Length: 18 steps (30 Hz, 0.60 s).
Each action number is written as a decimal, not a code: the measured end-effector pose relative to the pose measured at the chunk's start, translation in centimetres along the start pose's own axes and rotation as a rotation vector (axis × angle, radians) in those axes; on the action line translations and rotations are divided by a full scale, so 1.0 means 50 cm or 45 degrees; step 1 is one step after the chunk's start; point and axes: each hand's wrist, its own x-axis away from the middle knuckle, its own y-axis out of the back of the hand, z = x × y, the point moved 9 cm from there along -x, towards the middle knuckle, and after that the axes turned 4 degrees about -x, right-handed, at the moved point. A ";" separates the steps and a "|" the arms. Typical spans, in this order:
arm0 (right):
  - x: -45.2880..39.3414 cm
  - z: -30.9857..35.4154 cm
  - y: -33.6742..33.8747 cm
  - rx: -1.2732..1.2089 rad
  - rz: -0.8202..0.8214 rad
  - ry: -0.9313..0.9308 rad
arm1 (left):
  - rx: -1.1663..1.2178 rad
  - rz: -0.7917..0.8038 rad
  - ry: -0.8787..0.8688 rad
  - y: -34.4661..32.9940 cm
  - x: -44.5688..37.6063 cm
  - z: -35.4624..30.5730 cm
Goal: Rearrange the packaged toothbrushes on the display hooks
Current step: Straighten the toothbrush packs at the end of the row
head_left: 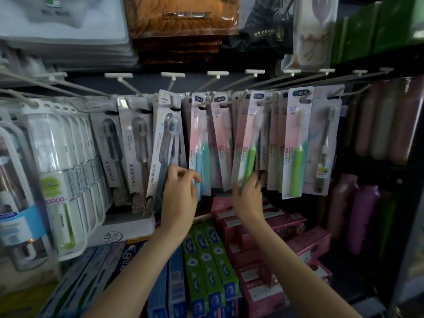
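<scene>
Right hand [249,198] grips pink-carded green toothbrush pack [249,143]; left hand [180,193] loosely curled, empty

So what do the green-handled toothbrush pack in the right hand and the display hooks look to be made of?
Toothbrush pack: printed card with what looks like a clear plastic blister, judging by the glare over the brush. Display hooks: thin, pale, matte rods, probably coated metal wire, though plastic is possible. The right hand grips the pack's lower end.

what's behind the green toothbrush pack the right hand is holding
The right hand grips the bottom of the green toothbrush pack, tilting it. Behind it hang more pink packs on the hooks; how many, and their brush colours, stays covered.
</scene>
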 end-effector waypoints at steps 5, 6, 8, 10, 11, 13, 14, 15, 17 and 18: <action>0.037 -0.018 0.065 0.364 0.098 0.085 | -0.031 -0.170 -0.105 0.000 0.055 -0.045; 0.047 0.001 0.096 0.485 0.019 0.197 | -0.012 -0.179 -0.121 -0.003 0.062 -0.059; 0.066 0.050 0.162 0.555 -0.180 0.438 | 0.040 -0.176 -0.153 -0.018 0.064 -0.089; 0.080 0.088 0.232 0.449 -0.420 0.616 | 0.097 -0.169 -0.157 -0.032 0.055 -0.116; 0.078 0.095 0.269 0.391 -0.563 0.655 | 0.130 -0.175 -0.144 -0.036 0.048 -0.127; 0.050 0.086 0.323 0.382 -0.744 0.584 | 0.200 -0.178 -0.114 -0.042 0.037 -0.150; 0.029 0.079 0.335 0.419 -0.742 0.519 | 0.227 -0.164 -0.118 -0.048 0.032 -0.163; 0.007 0.071 0.336 0.424 -0.687 0.470 | 0.251 -0.135 -0.126 -0.056 0.027 -0.176; -0.026 0.063 0.326 0.240 -0.515 0.430 | 0.298 -0.039 -0.099 -0.081 0.010 -0.192; -0.035 0.062 0.319 0.123 -0.445 0.423 | 0.315 0.006 -0.070 -0.093 0.001 -0.194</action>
